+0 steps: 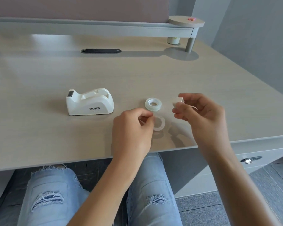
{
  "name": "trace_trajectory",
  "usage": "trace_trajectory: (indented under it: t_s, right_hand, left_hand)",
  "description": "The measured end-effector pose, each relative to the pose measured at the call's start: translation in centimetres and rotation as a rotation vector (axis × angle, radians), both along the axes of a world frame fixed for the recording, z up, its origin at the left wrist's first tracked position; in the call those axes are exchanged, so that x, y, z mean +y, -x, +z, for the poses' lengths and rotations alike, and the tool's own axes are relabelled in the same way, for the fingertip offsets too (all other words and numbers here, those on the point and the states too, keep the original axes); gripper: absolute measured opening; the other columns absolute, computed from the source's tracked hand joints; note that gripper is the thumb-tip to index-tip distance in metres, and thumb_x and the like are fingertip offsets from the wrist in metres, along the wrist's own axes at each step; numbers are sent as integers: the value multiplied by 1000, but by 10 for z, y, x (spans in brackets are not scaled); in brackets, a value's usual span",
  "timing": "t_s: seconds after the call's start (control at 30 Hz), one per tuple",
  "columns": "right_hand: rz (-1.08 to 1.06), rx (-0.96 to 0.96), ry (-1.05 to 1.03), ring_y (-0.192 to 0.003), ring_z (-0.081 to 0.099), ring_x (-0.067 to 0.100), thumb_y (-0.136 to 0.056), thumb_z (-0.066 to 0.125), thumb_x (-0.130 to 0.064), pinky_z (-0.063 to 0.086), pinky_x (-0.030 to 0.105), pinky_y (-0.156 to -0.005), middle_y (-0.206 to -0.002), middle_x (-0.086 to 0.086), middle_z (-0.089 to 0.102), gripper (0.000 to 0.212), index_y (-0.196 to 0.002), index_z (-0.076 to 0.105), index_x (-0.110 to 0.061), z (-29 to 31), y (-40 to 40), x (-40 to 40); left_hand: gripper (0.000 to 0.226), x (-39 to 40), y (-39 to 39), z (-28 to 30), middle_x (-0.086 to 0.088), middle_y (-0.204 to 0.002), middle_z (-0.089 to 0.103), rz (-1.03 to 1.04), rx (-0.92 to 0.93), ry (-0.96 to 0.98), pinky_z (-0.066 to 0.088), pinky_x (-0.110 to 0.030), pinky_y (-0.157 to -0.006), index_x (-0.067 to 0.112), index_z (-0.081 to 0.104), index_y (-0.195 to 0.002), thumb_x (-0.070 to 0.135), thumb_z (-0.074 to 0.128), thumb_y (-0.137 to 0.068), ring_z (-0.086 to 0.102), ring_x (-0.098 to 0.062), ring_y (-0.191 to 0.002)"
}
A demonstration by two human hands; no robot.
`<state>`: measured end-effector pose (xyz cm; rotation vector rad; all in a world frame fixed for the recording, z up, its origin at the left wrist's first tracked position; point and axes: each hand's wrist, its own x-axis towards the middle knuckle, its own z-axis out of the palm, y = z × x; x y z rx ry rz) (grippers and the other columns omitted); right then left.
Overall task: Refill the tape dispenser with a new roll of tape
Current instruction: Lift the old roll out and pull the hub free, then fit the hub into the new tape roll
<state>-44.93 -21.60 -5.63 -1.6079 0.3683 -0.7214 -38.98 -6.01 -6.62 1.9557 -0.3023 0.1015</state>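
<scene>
The tape dispenser point(89, 101) sits empty while the right hand point(201, 111) pinches the white hub point(178, 101) and the left hand point(134, 126) nips the thin ring point(159, 123); I'd thread the new roll point(153, 104), just beyond the fingertips, squarely onto it.

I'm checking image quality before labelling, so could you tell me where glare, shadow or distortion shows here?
Head view: bright glare patch on the beige wooden desk at rear left; soft shadow under the raised grey shelf; wide-angle bending of the desk edges; the white plastic tape dispenser looks sharp.
</scene>
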Motion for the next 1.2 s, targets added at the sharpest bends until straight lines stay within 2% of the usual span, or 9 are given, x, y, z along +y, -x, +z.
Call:
trace_trajectory:
  t_s: [0.07, 0.27, 0.37, 0.47, 0.57, 0.73, 0.83, 1.07, 1.2]
  right_hand:
    - [3, 7, -35, -82, 78, 21, -94, 72, -2, 60, 24, -76, -98, 21, 77, 18, -110, 76, -8, 1, -1, -4]
    - [25, -6, -173, -86, 76, 20, -92, 71, 3, 62, 26, -82, -90, 9, 76, 22, -112, 75, -6, 9, -9, -12]
    - [42, -3, -214, -86, 76, 19, -92, 70, 2, 63, 28, -82, -90, 9, 77, 22, -111, 75, -8, 12, -15, -16]
    - [60, 5, -249, -82, 75, 16, -93, 69, 2, 61, 27, -80, -89, 9, 77, 21, -111, 75, -7, 12, -21, -19]
    - [76, 11, -271, -79, 75, 16, -94, 70, 1, 60, 26, -79, -89, 8, 76, 19, -110, 75, -7, 12, -25, -20]
    - [94, 6, -285, -78, 74, 16, -94, 71, 0, 59, 26, -78, -88, 8, 76, 16, -107, 75, -8, 12, -27, -21]
    - [99, 8, -293, -77, 74, 16, -94, 71, -1, 60, 25, -77, -90, 9, 76, 16, -109, 75, -7, 10, -25, -21]
    - [99, 24, -310, -78, 73, 18, -95, 71, -2, 59, 27, -76, -91, 9, 76, 16, -108, 75, -8, 6, -21, -15]
    - [88, 6, -287, -78, 73, 18, -95, 71, -3, 58, 27, -74, -90, 4, 77, 15, -106, 76, -13, 10, -18, -14]
  left_hand:
    - [9, -7, -1, 0, 11, -74, 78, -11, -4, -44, 62, -37, -73, 26, 83, -88, 21, 77, -86, 74, -11, -72]
    - [10, -27, -8, 4, 9, -82, 79, -62, -41, -195, 60, -37, -74, 25, 82, -94, 25, 75, -87, 72, -15, -75]
    - [19, -28, -15, 2, 5, -98, 75, -44, -138, -235, 56, -39, -80, 20, 78, -108, 20, 71, -91, 68, -20, -89]
    - [34, -25, -27, -1, -2, -114, 65, -35, -291, -370, 50, -35, -85, 18, 73, -120, 7, 67, -89, 57, -26, -110]
    - [45, -25, -37, -1, -2, -128, 59, -114, -280, -473, 48, -36, -95, 20, 68, -128, 1, 63, -87, 51, -26, -122]
    - [40, -26, -50, 3, -5, -129, 64, -204, -267, -577, 49, -45, -97, 17, 73, -122, -1, 58, -89, 53, -31, -120]
    - [37, -23, -53, 0, -8, -120, 68, -204, -271, -575, 50, -49, -94, 14, 75, -117, -3, 56, -90, 55, -34, -115]
    - [25, -15, -53, -8, -7, -110, 62, -184, -347, -579, 49, -40, -93, 19, 75, -111, 6, 66, -93, 55, -30, -113]
    - [15, -14, -49, -6, -3, -125, 61, -169, -335, -355, 42, -22, -91, 13, 72, -109, 11, 68, -96, 57, -20, -116]
